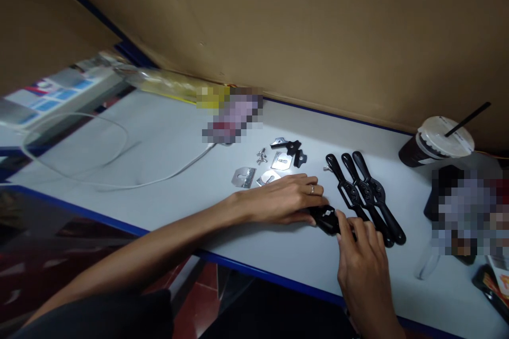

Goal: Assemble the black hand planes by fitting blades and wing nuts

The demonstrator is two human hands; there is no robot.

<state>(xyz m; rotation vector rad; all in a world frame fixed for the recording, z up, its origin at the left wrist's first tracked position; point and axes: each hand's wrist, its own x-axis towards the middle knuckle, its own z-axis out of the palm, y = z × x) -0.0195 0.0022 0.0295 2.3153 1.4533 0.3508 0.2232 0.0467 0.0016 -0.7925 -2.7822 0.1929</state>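
My left hand [286, 198], with a ring on one finger, closes on one end of a black spokeshave body [326, 221]. Its other end is in my right hand [361, 254], and the middle part with a bright metal piece shows between the hands. To the right, three more black spokeshave bodies [368, 190] lie side by side on the table. Beyond my left hand are several flat silver blades [243, 177], each with a slot. Black cap pieces [292, 147] lie behind them, and several small screws [261, 155] are just to the left.
A white table [178, 137] with a blue edge meets a cardboard wall [298, 32]. At the back right stands a lidded drink cup [437, 140] with a black straw. A white cable [159, 183] runs to a blurred-out phone-like object [234, 116]. Blurred items lie at far right.
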